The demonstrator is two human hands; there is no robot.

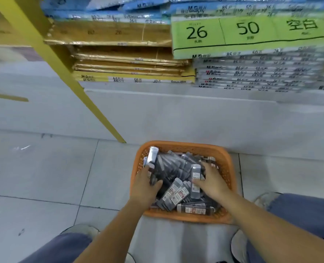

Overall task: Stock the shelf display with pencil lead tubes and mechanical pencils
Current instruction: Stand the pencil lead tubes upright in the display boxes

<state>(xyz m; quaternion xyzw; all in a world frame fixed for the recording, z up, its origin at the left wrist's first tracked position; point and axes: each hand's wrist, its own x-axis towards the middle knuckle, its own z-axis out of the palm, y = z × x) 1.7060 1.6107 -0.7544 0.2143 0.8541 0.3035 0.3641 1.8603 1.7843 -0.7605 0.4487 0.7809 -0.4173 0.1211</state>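
Two hands: both reach into the orange basket (pixel 182 147), which sits on the floor between the person's knees.
Left hand (pixel 145 184): at the basket's left side; fingers curled around a few upright packs, thumb pressed against them from the right.
Right hand (pixel 211 182): at the basket's right side; fingers bent down into the pile, thumb against an upright clear tube (pixel 195 179); whether it is truly gripped cannot be told.
Lead tube packs (pixel 173 194): heaped loose inside the basket; slim, flat-sided, clear plastic with dark contents and white-and-red labels; likely smooth and slippery.
Basket: woven-look plastic mesh, rounded corners, raised rim.
Risk, slipping: a many-pack handful may fan apart and drop back or onto the tile floor (pixel 43 168).
Risk, snagging: interlocked packs could drag neighbours over the rim.
Shelf (pixel 176 95): beyond the basket; white ledge carrying stacked wrapped paper pads (pixel 130 63); no pencil display visible there.
Yellow upright (pixel 66 73): slants down to the basket's far left.
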